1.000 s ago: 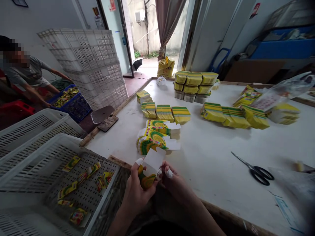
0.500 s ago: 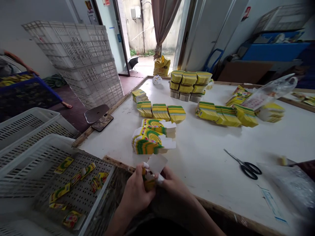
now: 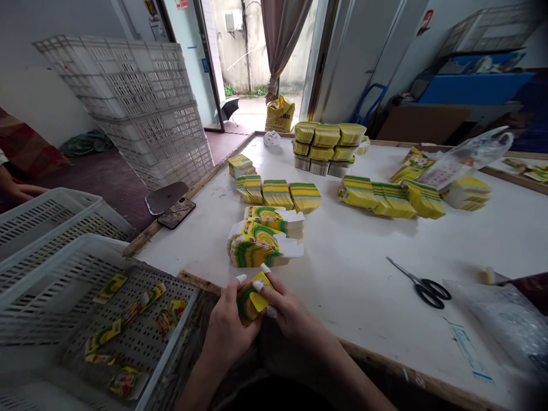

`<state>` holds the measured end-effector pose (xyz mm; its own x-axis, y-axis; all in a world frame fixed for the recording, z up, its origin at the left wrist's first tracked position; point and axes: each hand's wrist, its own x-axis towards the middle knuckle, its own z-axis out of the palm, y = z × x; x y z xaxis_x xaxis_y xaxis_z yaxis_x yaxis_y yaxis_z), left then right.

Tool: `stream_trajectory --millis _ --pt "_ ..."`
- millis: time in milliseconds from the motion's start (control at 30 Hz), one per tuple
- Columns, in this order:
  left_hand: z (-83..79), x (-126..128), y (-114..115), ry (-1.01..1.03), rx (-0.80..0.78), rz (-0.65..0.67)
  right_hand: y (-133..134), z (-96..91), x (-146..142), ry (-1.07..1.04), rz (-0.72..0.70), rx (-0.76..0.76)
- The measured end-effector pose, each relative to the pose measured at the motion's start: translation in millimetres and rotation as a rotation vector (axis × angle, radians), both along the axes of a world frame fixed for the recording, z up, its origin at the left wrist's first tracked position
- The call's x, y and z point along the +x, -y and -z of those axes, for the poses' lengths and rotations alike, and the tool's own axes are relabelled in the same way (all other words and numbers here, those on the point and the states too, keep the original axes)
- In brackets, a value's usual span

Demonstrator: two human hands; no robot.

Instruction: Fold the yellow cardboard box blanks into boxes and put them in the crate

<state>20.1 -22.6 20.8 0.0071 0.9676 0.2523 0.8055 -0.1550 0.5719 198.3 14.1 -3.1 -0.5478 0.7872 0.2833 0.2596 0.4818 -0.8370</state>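
A small yellow and green carton (image 3: 247,305) is held between my two hands at the table's near edge. My left hand (image 3: 233,319) wraps its left side, with the fingers curled round it. On the other side, my right hand (image 3: 286,305) presses its fingers on the carton's yellow upper end. White coverings sit on several fingertips. Just beyond my hands, flat cartons (image 3: 259,242) with white flaps lie in two stacked bunches on the white table (image 3: 342,274). What is inside the held carton is hidden.
Rows of bundled cartons (image 3: 278,194) stand farther back, with a stacked block (image 3: 327,142) behind. Black-handled scissors (image 3: 422,285) lie right, near clear plastic (image 3: 500,314). At left are a phone (image 3: 177,213) and a white crate (image 3: 166,342) holding several cartons. Another person's arm (image 3: 17,188) shows far left.
The white flaps at the held carton's top are folded over, and its yellow end now shows. My right hand has shifted onto that end. The person and blue crate at left have moved away.
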Motion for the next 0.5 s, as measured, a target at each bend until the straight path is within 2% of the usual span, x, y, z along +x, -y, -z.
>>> stream_trajectory --millis 100,200,267,400,500 --pt "-6.4 -3.1 -1.7 0.023 -0.054 0.046 -6.0 -10.5 11.2 0.045 -0.028 -0.017" --pt "-11.3 -2.8 -3.3 0.021 -0.088 0.113 -13.8 -25.2 21.9 0.073 -0.112 -0.024" --pt "-11.5 -1.2 -3.6 -0.007 -0.083 0.121 -15.9 -28.6 22.9 0.061 -0.11 -0.041" --pt "-5.8 2.5 -2.7 -0.037 -0.049 0.048 -9.6 -14.3 9.0 -0.089 0.006 -0.089" --pt "-1.4 -1.2 -2.2 0.098 -0.078 0.0 -6.5 -5.3 0.1 -0.266 0.013 -0.16"
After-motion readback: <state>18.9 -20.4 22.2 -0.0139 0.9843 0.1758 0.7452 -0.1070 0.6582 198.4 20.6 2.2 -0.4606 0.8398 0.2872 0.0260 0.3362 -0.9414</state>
